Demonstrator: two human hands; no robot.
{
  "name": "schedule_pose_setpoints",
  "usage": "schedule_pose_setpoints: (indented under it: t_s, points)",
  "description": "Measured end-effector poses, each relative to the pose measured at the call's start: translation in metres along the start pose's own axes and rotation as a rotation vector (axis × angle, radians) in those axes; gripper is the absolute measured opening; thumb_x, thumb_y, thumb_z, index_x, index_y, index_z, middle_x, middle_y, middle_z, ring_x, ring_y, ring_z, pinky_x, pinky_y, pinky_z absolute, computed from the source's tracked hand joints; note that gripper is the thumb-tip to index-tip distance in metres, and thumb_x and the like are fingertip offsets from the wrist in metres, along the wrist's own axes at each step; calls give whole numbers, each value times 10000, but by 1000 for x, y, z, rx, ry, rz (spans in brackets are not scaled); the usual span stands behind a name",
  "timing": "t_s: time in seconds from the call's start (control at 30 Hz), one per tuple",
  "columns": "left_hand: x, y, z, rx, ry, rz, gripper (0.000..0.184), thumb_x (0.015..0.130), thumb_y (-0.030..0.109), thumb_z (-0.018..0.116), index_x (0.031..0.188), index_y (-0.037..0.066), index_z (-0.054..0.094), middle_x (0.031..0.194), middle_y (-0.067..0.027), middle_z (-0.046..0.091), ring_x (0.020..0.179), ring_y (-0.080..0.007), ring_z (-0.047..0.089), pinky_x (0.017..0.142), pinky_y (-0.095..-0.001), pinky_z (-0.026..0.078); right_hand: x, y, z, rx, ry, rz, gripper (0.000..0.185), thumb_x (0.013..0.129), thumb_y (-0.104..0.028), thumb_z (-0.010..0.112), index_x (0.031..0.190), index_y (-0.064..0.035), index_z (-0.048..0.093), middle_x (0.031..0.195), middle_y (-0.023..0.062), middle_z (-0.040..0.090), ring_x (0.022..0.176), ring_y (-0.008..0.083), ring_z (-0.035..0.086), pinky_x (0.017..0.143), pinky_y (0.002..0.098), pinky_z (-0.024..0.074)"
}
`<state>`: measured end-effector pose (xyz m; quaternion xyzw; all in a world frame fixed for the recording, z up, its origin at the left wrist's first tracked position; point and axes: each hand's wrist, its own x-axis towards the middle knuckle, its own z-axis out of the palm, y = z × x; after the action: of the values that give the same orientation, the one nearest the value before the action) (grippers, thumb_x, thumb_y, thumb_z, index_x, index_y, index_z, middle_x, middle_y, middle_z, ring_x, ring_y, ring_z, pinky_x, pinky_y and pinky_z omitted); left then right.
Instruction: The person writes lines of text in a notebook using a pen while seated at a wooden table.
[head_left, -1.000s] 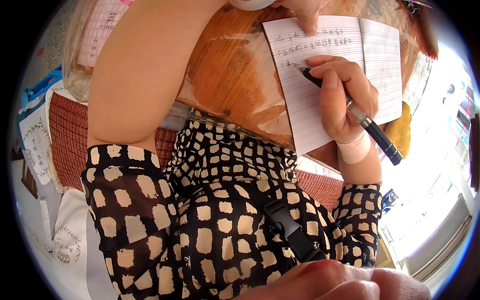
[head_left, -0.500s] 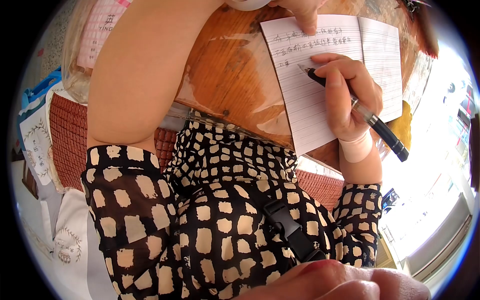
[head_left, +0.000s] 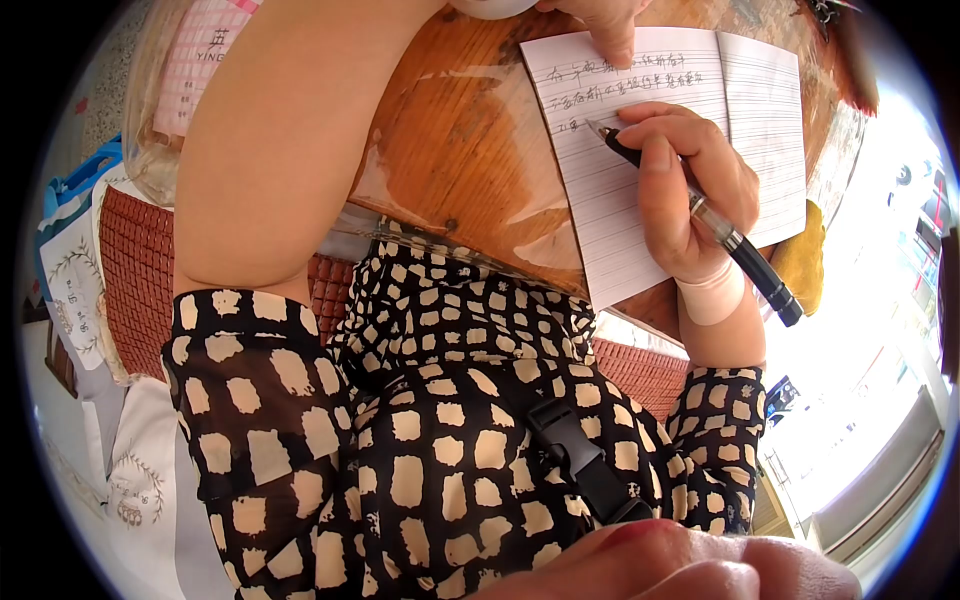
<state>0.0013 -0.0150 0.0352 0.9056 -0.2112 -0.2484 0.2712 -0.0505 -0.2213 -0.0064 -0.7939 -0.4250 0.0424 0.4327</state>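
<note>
At left we see the wooden table point(head_left: 460, 160), then our left hand point(head_left: 605, 18), one digit resting on the upper part of the notebook point(head_left: 615, 215); whether it grips, we cannot tell. Farther right, the pen point(head_left: 716, 226) is pinched in our right hand point(head_left: 690, 190), its tip jutting leftward over the notebook, its barrel slanting down rightward.

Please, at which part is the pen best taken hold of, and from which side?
The slim pen is probably best held by its dark front part, from the picture's right, as the right hand does: it slants, tip toward the handwriting, tail sticking out lower right.
</note>
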Motion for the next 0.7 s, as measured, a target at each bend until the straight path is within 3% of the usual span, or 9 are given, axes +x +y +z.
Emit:
schedule_pose_setpoints:
  t_s: [0.7]
  points:
    - [0,-5,4,53,54,79,255,714,252,774,787,23,688,796,-157,682,761,-283,654,668,-382,487,0,1,1,-6,-5,-19,42,819,34,601,818,-8,605,732,87,637,599,177,623,549,253,481]
